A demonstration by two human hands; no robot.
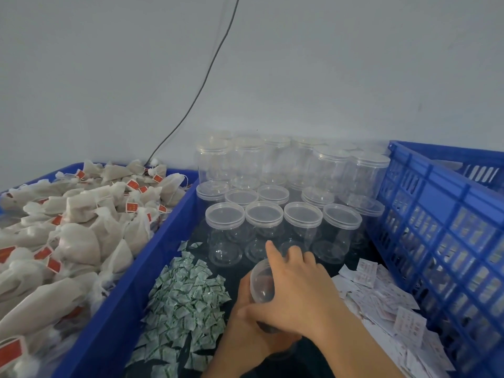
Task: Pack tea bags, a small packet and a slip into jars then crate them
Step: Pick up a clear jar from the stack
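Right hand point(297, 282) in from 5 o'clock, palm down, fingers curled over clear jar point(261, 282), one finger straight toward 12. Left hand point(240, 331) underneath at 7 o'clock, gripping jar's lower part. Jar tilted, at 6 o'clock of lidded jars point(283, 222). Small packets point(185, 293) at 9, slips point(381, 296) at 3, tea bags point(76, 236) at 10, red-tagged. All print unreadable.

The right hand point(296, 282) lay palm down at the end of a bare forearm that entered from the lower right. Its fingers curled over a clear jar point(261, 286), the index finger stretched forward. The left hand point(240, 334) sat beneath it and gripped the same jar from below.
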